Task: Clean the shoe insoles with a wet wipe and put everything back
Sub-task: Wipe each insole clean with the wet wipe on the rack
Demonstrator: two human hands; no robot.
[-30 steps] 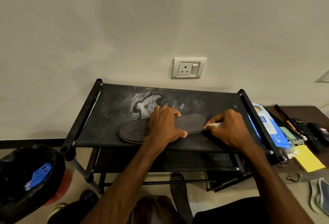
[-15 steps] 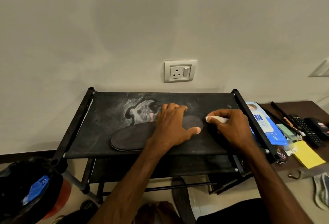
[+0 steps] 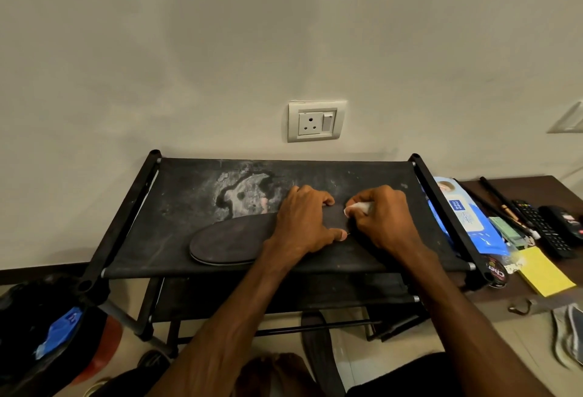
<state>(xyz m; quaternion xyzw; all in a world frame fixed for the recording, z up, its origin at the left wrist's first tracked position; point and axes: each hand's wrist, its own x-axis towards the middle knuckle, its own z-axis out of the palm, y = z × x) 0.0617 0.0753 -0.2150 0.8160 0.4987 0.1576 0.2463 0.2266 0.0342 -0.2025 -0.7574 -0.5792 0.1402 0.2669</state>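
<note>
A dark insole [image 3: 232,240] lies flat on the black fabric top of a shoe rack [image 3: 189,194], stacked on another insole whose edge shows beneath. My left hand [image 3: 304,221] presses down on its right half, fingers spread over it. My right hand [image 3: 383,218] pinches a folded white wet wipe [image 3: 358,207] against the insole's right tip, which the hands mostly hide. A blue wet wipe pack [image 3: 470,220] lies just right of the rack.
A black bin [image 3: 41,336] with a blue wrapper inside stands at lower left. Right of the rack, a brown table holds pens, a remote [image 3: 541,226], a yellow notepad [image 3: 544,272] and a polish tin [image 3: 497,273]. A dark shoe [image 3: 318,346] sits on the floor under the rack.
My right hand has moved the wipe from the insole's near edge up and around its right tip. My left hand stays pressed on the insole.
</note>
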